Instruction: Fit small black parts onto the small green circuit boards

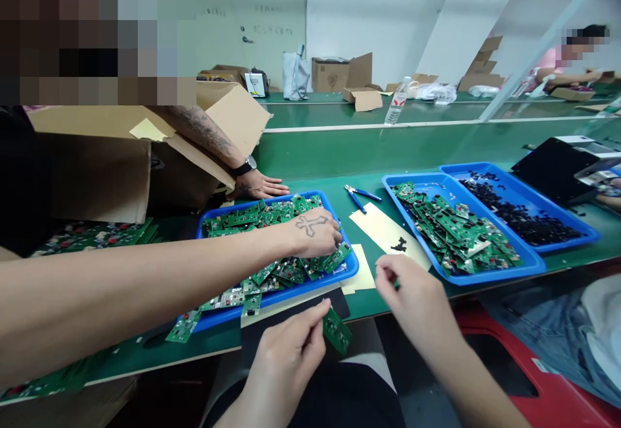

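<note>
Near the bottom centre, my left hand [291, 357] pinches a green circuit board [337, 332] by its edge, over my lap. To its right, my right hand [412, 299] is raised with thumb and fingers pressed together; a speck of green shows at the fingers, too small to name. In front of my hands lies a blue tray [345, 277] heaped with green circuit boards [272, 273]. Small black parts [398, 245] lie on a yellow paper sheet [376, 221] just beyond my right hand.
Another person's tattooed hand [317, 231] reaches across the left tray from the left; a watch-wearing arm [208, 137] leans by a cardboard box [97, 176]. Blue-handled cutters [361, 196], a second board tray [538, 266], a tray of black parts [589, 234] and a bottle [398, 101] stand beyond.
</note>
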A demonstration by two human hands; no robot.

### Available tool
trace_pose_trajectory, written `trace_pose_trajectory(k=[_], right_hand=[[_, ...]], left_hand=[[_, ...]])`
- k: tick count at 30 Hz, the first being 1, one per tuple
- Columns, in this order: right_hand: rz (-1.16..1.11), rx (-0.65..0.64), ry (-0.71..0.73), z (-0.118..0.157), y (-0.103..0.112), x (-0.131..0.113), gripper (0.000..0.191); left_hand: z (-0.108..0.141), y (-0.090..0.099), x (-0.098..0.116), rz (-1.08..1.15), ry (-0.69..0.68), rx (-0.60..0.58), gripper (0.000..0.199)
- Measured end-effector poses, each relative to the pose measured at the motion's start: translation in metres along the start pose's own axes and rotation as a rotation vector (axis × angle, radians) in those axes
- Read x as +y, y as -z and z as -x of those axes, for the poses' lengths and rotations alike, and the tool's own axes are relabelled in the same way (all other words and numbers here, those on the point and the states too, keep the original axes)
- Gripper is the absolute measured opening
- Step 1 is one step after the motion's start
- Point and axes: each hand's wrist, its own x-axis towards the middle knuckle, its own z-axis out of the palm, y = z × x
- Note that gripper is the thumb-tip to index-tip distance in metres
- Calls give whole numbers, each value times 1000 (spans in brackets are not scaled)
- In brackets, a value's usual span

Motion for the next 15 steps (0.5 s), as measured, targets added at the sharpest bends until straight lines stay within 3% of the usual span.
trace_pose_trajectory(k=[3,6,9,12,15], right_hand=[[-354,-219,-189,-3,19,8,13],[-782,-425,-439,14,24,-1,8],[-991,-399,-586,35,17,-16,23],[-1058,-286,-606,46,7,-25,26],[-1017,-128,-522,47,1,-29,19]], left_hand=[[1,5,2,288,245,28,32],[1,5,8,587,384,53,31],[-1,2,17,718,546,112,23],[-3,0,23,732,661,164,19],[-4,0,19,644,579,174,18]])
